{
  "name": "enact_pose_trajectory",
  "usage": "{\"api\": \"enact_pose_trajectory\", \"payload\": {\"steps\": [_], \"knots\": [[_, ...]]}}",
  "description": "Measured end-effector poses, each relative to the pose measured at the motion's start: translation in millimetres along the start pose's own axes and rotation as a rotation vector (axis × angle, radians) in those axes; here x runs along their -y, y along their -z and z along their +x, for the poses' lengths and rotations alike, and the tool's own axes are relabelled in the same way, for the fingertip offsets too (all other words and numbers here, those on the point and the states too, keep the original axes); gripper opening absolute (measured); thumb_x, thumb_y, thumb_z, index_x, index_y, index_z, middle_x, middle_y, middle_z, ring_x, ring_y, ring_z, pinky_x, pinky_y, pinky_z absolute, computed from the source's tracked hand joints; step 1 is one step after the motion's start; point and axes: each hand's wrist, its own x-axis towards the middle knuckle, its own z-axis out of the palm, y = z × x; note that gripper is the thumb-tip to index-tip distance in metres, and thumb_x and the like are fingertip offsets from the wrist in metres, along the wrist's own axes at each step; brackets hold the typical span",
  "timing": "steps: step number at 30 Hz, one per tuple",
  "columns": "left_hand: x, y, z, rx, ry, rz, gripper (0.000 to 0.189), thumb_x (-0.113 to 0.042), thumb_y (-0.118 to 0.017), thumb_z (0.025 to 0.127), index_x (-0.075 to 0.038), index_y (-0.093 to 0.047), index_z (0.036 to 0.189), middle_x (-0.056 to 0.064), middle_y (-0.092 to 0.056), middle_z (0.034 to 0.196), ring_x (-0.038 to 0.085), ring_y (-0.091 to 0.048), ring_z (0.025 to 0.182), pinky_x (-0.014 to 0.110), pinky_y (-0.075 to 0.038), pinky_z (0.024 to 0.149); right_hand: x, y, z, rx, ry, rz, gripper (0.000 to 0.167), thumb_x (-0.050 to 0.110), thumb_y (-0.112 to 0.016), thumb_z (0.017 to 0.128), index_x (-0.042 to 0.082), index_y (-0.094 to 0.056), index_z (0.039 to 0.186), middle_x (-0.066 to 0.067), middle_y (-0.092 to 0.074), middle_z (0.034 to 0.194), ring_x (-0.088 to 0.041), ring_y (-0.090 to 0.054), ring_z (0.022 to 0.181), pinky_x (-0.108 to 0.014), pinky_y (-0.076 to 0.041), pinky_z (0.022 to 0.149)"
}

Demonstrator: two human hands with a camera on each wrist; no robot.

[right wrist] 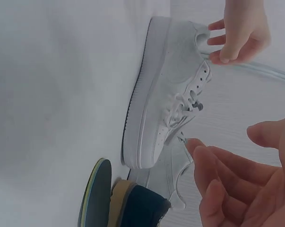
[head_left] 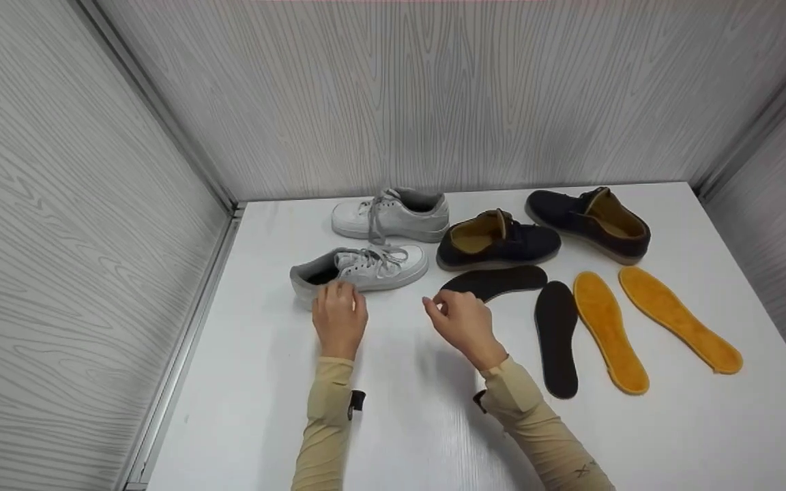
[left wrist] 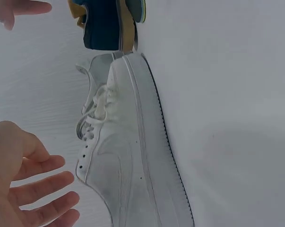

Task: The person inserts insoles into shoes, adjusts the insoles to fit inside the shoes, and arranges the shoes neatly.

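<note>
A white lace-up sneaker (head_left: pixel 393 273) lies on the table with its toe to the right. Just in front of its heel hovers my left hand (head_left: pixel 340 317); in the left wrist view those fingers (left wrist: pixel 43 189) are spread, relaxed and hold nothing. My right hand (head_left: pixel 464 324) hangs above the table, right of the sneaker's toe and near a dark insole (head_left: pixel 505 279). Its fingers bend loosely around nothing in the right wrist view, where the sneaker (right wrist: pixel 163 94) appears beyond them. Behind stands a second white sneaker (head_left: pixel 393 218), toe to the left, laces hanging down its side.
Two dark navy shoes with tan linings, one nearer (head_left: pixel 533 244) and one farther (head_left: pixel 563 215), stand right of the sneakers. Before them lie another dark insole (head_left: pixel 557 341) and two yellow insoles, one left (head_left: pixel 608 331), one right (head_left: pixel 683 320). Grained panels (head_left: pixel 420 102) enclose the white table (head_left: pixel 229 409).
</note>
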Motion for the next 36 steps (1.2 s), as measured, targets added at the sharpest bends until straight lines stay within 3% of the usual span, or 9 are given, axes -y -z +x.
{"api": "enact_pose_trajectory", "payload": {"steps": [6,9,14,19,28,30,36], "knots": [[25.3,-0.2,10.9,-0.003,0.11,0.052,0.009,-0.006,-0.064,0.088,0.001,-0.068,0.088,0.019,-0.062,0.098,0.04,-0.054,0.094,0.054,-0.043,0.075,6.0,-16.4,16.1,0.186,-0.075,0.36,0.029,0.028,-0.06,0.098,0.008,-0.072,0.08,-0.004,-0.068,0.061,-0.015,-0.06,0.045,-0.027,-0.047,0.047],[38.2,-1.0,14.9,0.018,0.164,0.078,0.01,-0.006,-0.062,0.089,0.001,-0.068,0.091,0.02,-0.061,0.105,0.042,-0.051,0.099,0.054,-0.042,0.078,11.3,-25.6,22.9,0.182,-0.095,0.433,0.029,0.024,-0.059,0.098,0.006,-0.071,0.08,-0.006,-0.069,0.062,-0.014,-0.058,0.043,-0.025,-0.047,0.046],[54.2,-0.9,17.1,0.049,0.23,0.121,0.012,-0.006,-0.062,0.088,0.002,-0.068,0.095,0.022,-0.061,0.112,0.043,-0.05,0.104,0.055,-0.042,0.081,22.8,-39.3,28.9,0.127,-0.107,0.452,0.026,0.018,-0.058,0.096,0.003,-0.072,0.079,-0.006,-0.067,0.059,-0.01,-0.056,0.043,-0.024,-0.047,0.045],[61.0,-2.8,19.7,0.064,0.246,0.115,0.015,-0.004,-0.066,0.087,0.003,-0.068,0.099,0.022,-0.06,0.113,0.043,-0.052,0.104,0.055,-0.044,0.081,29.8,-50.5,34.5,0.086,-0.135,0.42,0.026,0.019,-0.057,0.094,0.006,-0.072,0.078,-0.001,-0.065,0.056,-0.008,-0.055,0.042,-0.023,-0.046,0.044],[70.6,-10.6,29.7,0.045,0.262,0.1,0.019,-0.001,-0.061,0.086,0.004,-0.064,0.104,0.022,-0.055,0.112,0.041,-0.056,0.096,0.054,-0.049,0.073,40.4,-65.0,44.0,0.112,-0.147,0.363,0.029,0.026,-0.056,0.095,0.013,-0.071,0.073,-0.002,-0.066,0.058,-0.009,-0.056,0.046,-0.025,-0.042,0.047],[73.2,-12.3,33.2,0.083,0.27,0.093,0.024,-0.002,-0.059,0.087,0.002,-0.063,0.11,0.022,-0.055,0.113,0.04,-0.058,0.093,0.054,-0.049,0.071,44.5,-68.0,45.2,0.147,-0.156,0.373,0.03,0.027,-0.056,0.095,0.013,-0.072,0.074,-0.002,-0.066,0.058,-0.009,-0.056,0.046,-0.025,-0.043,0.047],[75.0,-14.0,40.5,0.297,0.327,0.104,0.038,-0.006,-0.056,0.09,0.0,-0.056,0.128,0.025,-0.052,0.121,0.042,-0.063,0.083,0.055,-0.051,0.066,52.5,-78.1,45.8,0.291,-0.202,0.38,0.036,0.032,-0.056,0.098,0.008,-0.071,0.077,-0.009,-0.07,0.066,-0.01,-0.055,0.046,-0.024,-0.044,0.048]]}}
